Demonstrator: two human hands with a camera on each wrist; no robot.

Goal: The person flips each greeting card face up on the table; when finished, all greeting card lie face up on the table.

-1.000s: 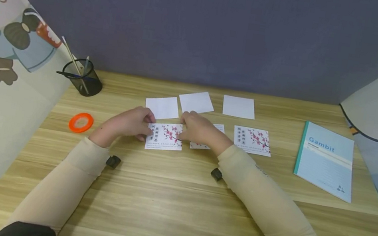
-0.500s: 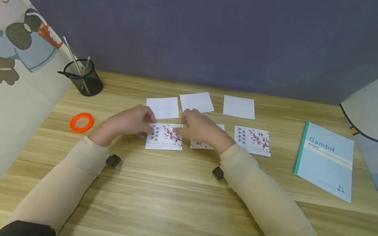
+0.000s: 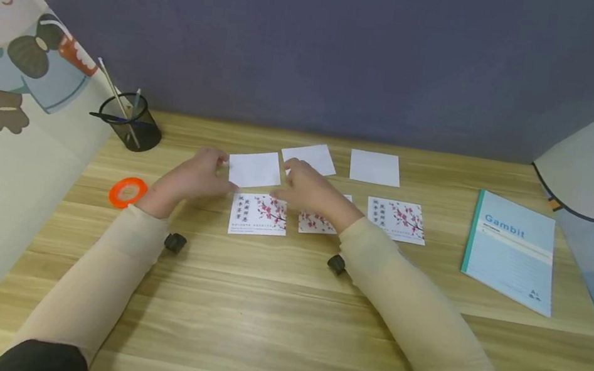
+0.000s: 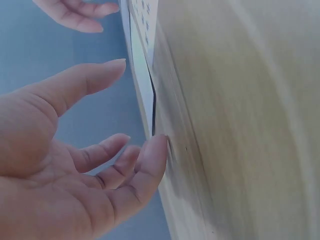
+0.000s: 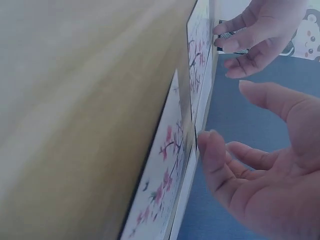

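The blank white card (image 3: 255, 169) is lying between the left hand (image 3: 197, 175) and the right hand (image 3: 305, 188), both with fingers apart and relaxed, equally near, just behind the blossom card (image 3: 259, 214).

The head camera looks forward and down from above the person's chest, taking in the whole bench (image 3: 276, 335), both sleeves and the wall behind. The left wrist camera sits very close behind the left hand (image 4: 75, 170), looking along the bench surface, which stands tilted upright in its picture. The right wrist camera sits equally near the right hand (image 5: 270, 170), also skimming the bench. Both wrist views share the blossom card (image 5: 167, 175) edge-on, and each catches the opposite hand at its top.
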